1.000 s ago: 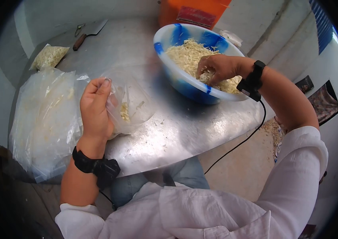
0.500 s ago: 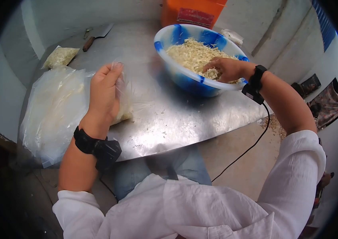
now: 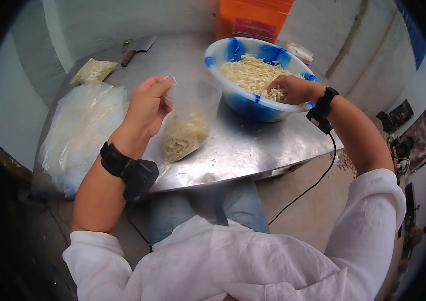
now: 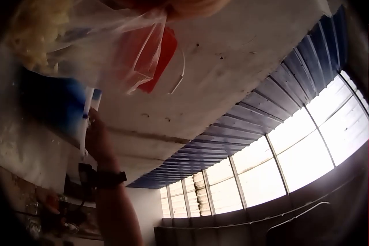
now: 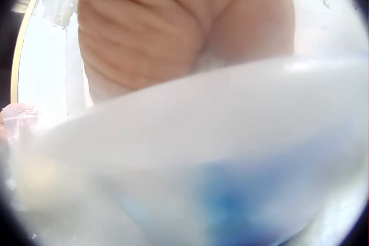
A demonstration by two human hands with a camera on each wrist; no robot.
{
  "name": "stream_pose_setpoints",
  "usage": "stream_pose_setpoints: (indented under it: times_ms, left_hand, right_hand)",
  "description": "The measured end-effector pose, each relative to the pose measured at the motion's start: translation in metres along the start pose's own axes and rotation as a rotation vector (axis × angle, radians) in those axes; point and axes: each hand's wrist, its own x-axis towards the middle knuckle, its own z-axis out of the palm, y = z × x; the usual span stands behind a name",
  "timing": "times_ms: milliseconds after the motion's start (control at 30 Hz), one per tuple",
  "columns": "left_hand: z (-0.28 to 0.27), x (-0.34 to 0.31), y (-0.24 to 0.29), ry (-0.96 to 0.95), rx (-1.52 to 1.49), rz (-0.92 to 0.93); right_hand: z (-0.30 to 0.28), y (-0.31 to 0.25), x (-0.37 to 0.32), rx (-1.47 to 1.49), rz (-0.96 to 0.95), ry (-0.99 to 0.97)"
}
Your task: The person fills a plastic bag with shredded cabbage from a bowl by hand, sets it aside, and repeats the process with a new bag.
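My left hand [image 3: 145, 105] pinches the top of a clear plastic bag [image 3: 185, 133] between thumb and fingers. Pale shreds fill the bag's lower part, which hangs close over the metal table. In the left wrist view the bag's clear film [image 4: 138, 55] spreads below the fingers. My right hand [image 3: 297, 90] reaches over the near rim of a blue-and-white basin [image 3: 255, 106], its fingers curled into the pale shreds [image 3: 248, 70] heaped inside. The right wrist view shows the palm [image 5: 173, 27] behind the basin's blurred wall [image 5: 173, 119]; the fingertips are hidden there.
Flat clear plastic bags [image 3: 82, 130] lie stacked at the left of the metal table [image 3: 243, 155]. Behind them sit a filled bag [image 3: 94, 71] and a wooden-handled flat blade [image 3: 144, 44]. An orange container [image 3: 253, 17] stands behind the basin. A black cable [image 3: 313, 185] hangs from the right wrist.
The left hand has drawn the bag upright, so its filled lower part now shows beside the hand. The right hand has stayed in the basin, its fingers shifting among the shreds. The head view has shifted slightly.
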Motion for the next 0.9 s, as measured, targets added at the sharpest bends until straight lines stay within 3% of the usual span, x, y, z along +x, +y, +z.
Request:
stream_pose_setpoints:
  times_ms: [267,333,400,433,467,533,567,700,733,800,900]
  left_hand:
    - [0.029,-0.005,0.035,-0.016,-0.097,0.124]
    - [0.037,-0.005,0.051,-0.029,-0.180,0.164]
    - [0.040,0.003,0.067,-0.003,-0.329,0.349]
    - [0.033,0.011,0.065,-0.045,-0.304,0.399]
    - [0.025,0.017,0.052,-0.046,-0.304,0.399]
    - [0.007,0.028,0.021,0.087,-0.079,0.138]
    - [-0.001,0.031,0.013,0.148,-0.135,0.101]
    - [0.028,0.011,0.042,0.143,-0.248,0.273]
    - [0.019,0.013,0.034,0.152,-0.251,0.268]
    - [-0.001,0.020,0.023,0.147,-0.097,0.040]
    - [-0.002,0.017,0.028,0.048,-0.269,0.132]
  right_hand:
    - [-0.005,0.000,-0.006,-0.033,0.036,0.141]
    - [-0.017,-0.003,-0.006,0.130,0.129,0.336]
    - [-0.023,0.003,-0.006,0.189,0.082,0.422]
    - [-0.027,0.001,-0.007,0.244,0.161,0.412]
    - [-0.029,-0.001,-0.008,0.303,0.239,0.400]
    - [-0.025,0.002,-0.010,0.250,0.238,0.399]
    - [-0.024,0.005,-0.010,0.195,0.234,0.401]
    - [-0.024,0.011,-0.009,0.287,0.195,0.507]
    - [-0.028,0.010,-0.008,0.330,0.231,0.475]
    - [-0.032,0.009,-0.006,0.370,0.256,0.455]
    - [-0.031,0.002,-0.009,0.288,0.362,0.394]
